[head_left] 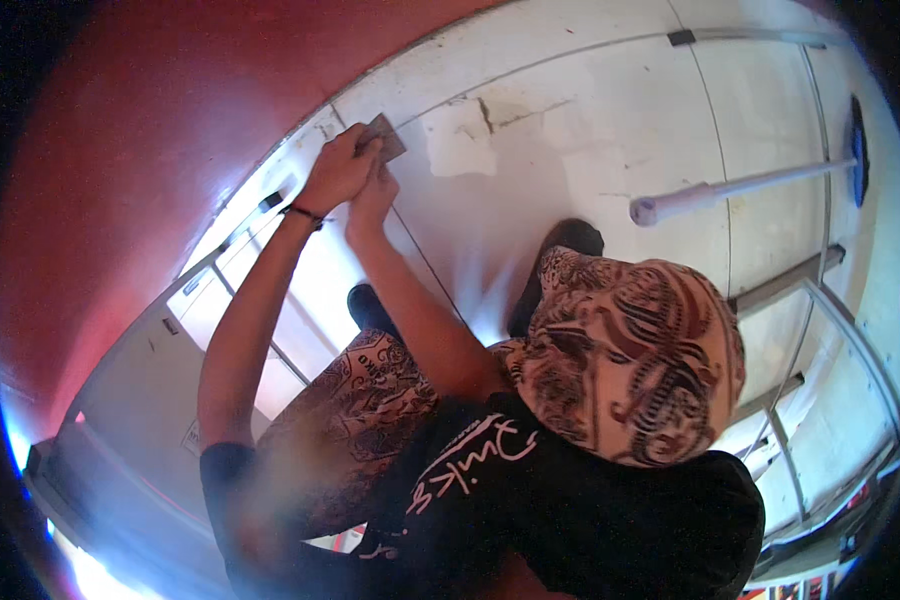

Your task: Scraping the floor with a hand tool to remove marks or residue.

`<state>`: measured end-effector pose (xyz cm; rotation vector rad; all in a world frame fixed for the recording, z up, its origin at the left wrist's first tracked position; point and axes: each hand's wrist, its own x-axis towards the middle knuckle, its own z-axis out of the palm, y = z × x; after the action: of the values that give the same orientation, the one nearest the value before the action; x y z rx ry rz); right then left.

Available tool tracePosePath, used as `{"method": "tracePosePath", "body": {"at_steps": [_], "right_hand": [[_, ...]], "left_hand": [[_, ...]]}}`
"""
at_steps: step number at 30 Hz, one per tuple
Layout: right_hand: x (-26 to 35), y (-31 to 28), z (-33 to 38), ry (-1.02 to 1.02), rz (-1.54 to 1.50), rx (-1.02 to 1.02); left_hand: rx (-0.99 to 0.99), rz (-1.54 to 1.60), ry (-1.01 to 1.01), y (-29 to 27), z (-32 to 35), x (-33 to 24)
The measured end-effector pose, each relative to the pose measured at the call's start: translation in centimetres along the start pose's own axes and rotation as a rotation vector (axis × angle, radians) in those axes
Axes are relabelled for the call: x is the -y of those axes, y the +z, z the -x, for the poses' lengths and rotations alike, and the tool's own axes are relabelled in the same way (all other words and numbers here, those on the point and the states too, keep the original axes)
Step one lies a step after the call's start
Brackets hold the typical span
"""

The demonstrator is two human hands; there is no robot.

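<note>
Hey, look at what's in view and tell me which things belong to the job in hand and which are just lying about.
In use:
- grey flat piece, held in the left hand
- right hand, close beside it

Seemingly not in use:
- white pole with a blue head
- metal frame

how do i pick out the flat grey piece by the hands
Start at the big red surface filling the upper left, then find its edge with the white floor. Near there, the left hand and right hand meet at the flat grey piece. Unlike the white floor beside it, it is dull, darker and straight-edged.
</note>
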<state>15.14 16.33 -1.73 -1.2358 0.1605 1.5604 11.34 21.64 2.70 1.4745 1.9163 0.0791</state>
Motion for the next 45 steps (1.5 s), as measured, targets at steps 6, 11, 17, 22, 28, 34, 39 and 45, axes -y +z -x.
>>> {"method": "tracePosePath", "body": {"at_steps": [6,11,17,22,28,34,39,45], "right_hand": [[-1.9,4.2,7.1,0.203,-0.04,0.251],[-2.0,3.8,8.3,0.286,0.136,0.263],[-2.5,0.9,5.2,0.124,0.216,0.153],[-3.4,-1.0,3.6,0.148,0.081,0.03],[-3.4,-2.3,-1.4,-0.128,0.223,-0.097],[0.1,-3.9,-4.7,-0.178,0.295,-0.129],[0.6,-5.0,-3.4,0.001,0.209,-0.164],[0.8,-7.1,-3.3,0.165,0.125,-0.137]], "left_hand": [[0.012,0.285,-0.198,-8.5,6.5,2.9],[-0.064,0.305,-0.27,-8.8,9.8,3.2],[0.151,0.315,-0.351,-5.1,9.5,4.4],[0.289,0.331,-0.331,-2.5,7.4,6.4],[0.351,0.521,-0.192,0.9,2.6,6.3],[0.519,0.569,-0.051,2.8,-1.7,4.5],[0.439,0.365,-0.137,4.8,-4.2,5.4],[0.419,0.246,-0.019,7.6,-4.2,7.4]]}}
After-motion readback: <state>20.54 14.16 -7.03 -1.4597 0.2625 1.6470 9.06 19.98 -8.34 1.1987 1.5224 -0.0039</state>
